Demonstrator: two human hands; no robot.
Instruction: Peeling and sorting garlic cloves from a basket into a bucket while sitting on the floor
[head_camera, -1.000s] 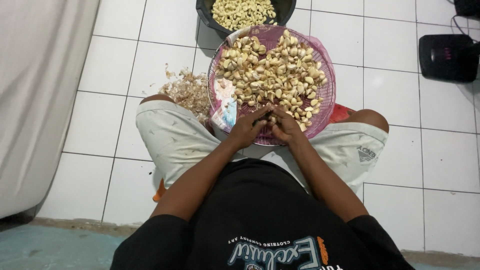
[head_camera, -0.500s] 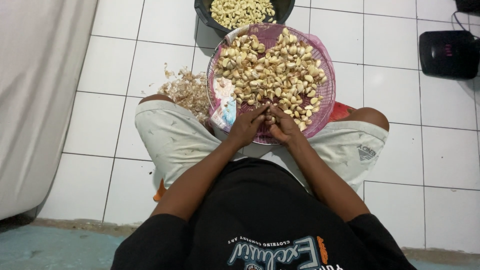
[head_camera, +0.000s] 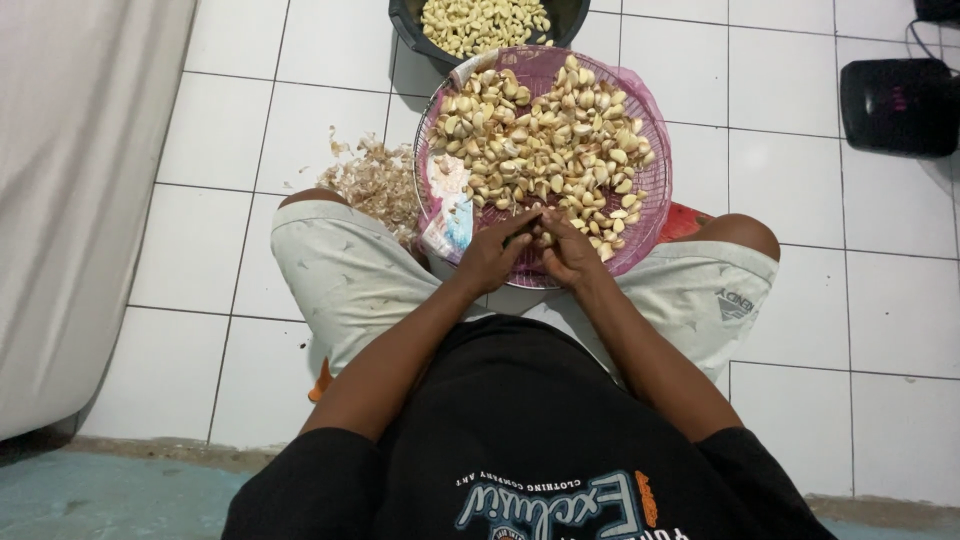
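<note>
- Head view: left hand (head_camera: 492, 255) and right hand (head_camera: 572, 252) meet at the near rim of the round pink plastic mesh tray (head_camera: 652, 185), which sits on the person's lap.
- Fingers of both hands are curled in, tips pinched together on one small pale garlic clove (head_camera: 543, 238). The clove is mostly hidden between the fingertips, so I cannot tell how far its skin is off.
- Change over the last second: almost none. Both hands sit on the same spot at the tray edge, with only small finger shifts. The pile and the bowl look the same.
- My read: same clove being worked, peel not finished, no drop-off yet.
- Just beyond the fingertips: heap of unpeeled garlic cloves (head_camera: 540, 140) filling the tray.
- Left of the left fingers, on the tray's rim: crumpled clear plastic wrapper with blue print (head_camera: 447, 212).
- Further left, on the white tiled floor (head_camera: 230, 150): loose pile of dry papery garlic skins (head_camera: 375, 180), beside the left knee.
- Well beyond the tray, far from the fingers: black round bowl (head_camera: 410, 25) of peeled pale cloves.
- Far right, well apart: black box-shaped device (head_camera: 898, 105) on the floor.
- Far left: white sheet-covered mattress edge (head_camera: 80, 200).
</note>
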